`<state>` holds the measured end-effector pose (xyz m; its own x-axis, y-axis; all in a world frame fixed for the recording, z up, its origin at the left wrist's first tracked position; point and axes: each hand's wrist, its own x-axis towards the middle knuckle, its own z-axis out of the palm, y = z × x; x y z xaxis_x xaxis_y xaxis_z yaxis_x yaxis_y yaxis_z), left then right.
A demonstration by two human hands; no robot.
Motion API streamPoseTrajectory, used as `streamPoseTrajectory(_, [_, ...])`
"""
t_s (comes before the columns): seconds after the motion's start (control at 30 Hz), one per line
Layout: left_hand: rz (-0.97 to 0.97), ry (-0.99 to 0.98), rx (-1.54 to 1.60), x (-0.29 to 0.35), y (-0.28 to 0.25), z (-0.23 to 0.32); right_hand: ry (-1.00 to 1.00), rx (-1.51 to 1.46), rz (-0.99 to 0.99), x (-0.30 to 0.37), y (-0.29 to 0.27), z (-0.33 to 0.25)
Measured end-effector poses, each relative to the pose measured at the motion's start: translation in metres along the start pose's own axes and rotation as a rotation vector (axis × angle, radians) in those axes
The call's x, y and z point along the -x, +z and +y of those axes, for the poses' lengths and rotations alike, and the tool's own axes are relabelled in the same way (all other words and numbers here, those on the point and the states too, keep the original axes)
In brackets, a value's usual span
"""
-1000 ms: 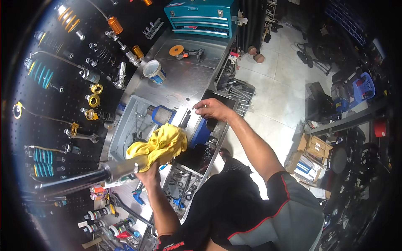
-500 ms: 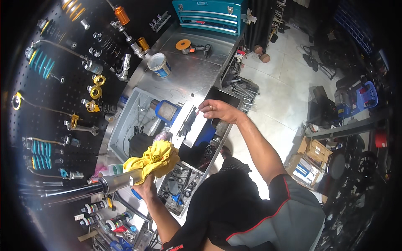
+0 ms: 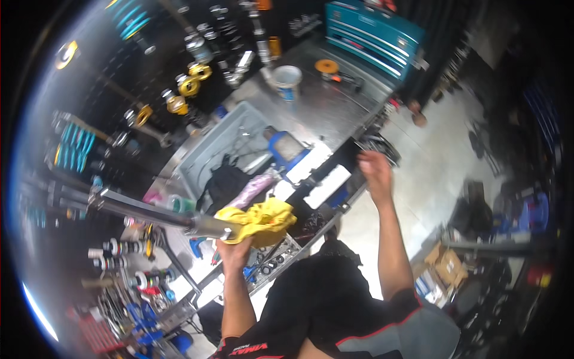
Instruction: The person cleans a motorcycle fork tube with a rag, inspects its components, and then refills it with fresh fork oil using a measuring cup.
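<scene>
My left hand [image 3: 236, 252] is closed round the near end of a long metal tube [image 3: 156, 214], like a fork leg. A crumpled yellow cloth [image 3: 266, 216] bunches over that end and beside my fingers, hiding part of the grip. The tube slants off to the left toward the pegboard. My right hand [image 3: 376, 172] is raised over the bench's right edge, blurred, its fingers loosely apart with nothing visible in them. Nearest to it are a white flat piece [image 3: 327, 186] and the blue vise [image 3: 287, 149].
A grey plastic bin [image 3: 200, 149] with black cloth sits on the metal bench [image 3: 323, 113]. Behind are a white bucket [image 3: 287, 82], an orange disc tool [image 3: 327, 67] and a teal toolbox [image 3: 373, 39]. Springs and shock parts hang at left; an open drawer of small parts [image 3: 272, 263] is below.
The view has swung, shifting the bench rightward in the picture. My right hand has lifted away from the white piece by the vise. My left hand keeps its hold on the tube.
</scene>
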<state>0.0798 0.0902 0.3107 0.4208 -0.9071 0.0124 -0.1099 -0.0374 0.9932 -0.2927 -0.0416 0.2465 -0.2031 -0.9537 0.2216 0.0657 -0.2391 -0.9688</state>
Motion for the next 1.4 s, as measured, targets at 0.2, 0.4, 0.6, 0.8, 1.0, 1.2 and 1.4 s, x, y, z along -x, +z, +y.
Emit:
streamPoseTrajectory(0.2, [-0.320,-0.045,0.075,0.027,-0.007,0.001,-0.468,0.086,-0.491,0.069,0.121,-0.115])
streamPoseTrajectory(0.4, [-0.431,0.027,0.073,0.036,-0.034,0.027,-0.531,0.099,-0.464,0.123,0.193,-0.117])
streamPoseTrajectory(0.6, [-0.480,0.087,-0.035,0.055,-0.048,0.014,0.116,-0.198,-0.822,0.147,0.237,-0.151])
streamPoseTrajectory(0.8, [-0.295,0.017,-0.264,0.079,-0.089,-0.039,0.113,-0.438,-0.782,0.146,0.239,-0.155])
streamPoseTrajectory(1.0, [0.058,0.016,0.324,0.075,-0.159,-0.123,0.007,-0.407,-0.648,0.114,0.213,-0.164])
streamPoseTrajectory(1.2, [-0.222,0.254,0.115,0.042,-0.147,0.004,-0.009,-0.060,-0.943,0.113,0.197,-0.137])
streamPoseTrajectory(1.4, [-0.266,0.020,0.464,0.032,-0.083,0.072,0.011,0.159,-1.024,0.150,0.205,-0.077])
